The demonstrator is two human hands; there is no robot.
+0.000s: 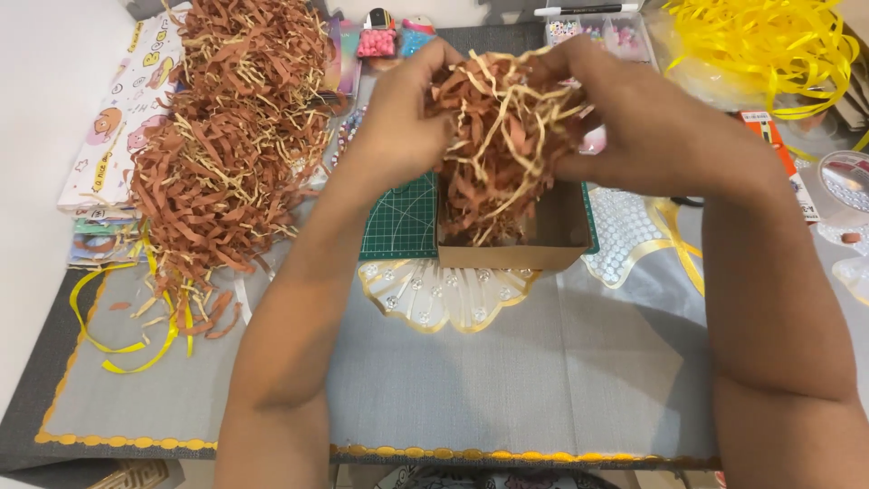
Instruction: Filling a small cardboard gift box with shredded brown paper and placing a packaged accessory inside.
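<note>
Both my hands grip one clump of brown and cream shredded paper point(496, 136), held just above an open brown cardboard box point(561, 243). My left hand point(403, 113) clasps the clump's left side, my right hand point(634, 118) its right side and top. Strands of the clump hang down into the box. The box stands on a green cutting mat point(403, 222). A big heap of the same shredded paper point(226, 145) lies to the left of my left arm.
Grey cloth mat with gold trim point(507, 380) covers the table. White and gold scalloped pieces point(444, 294) lie in front of the box. Yellow ribbon pile point(769, 45) at back right, tape roll point(846, 181) at right, patterned paper sheets point(109, 118) at left, bead trays point(597, 32) behind.
</note>
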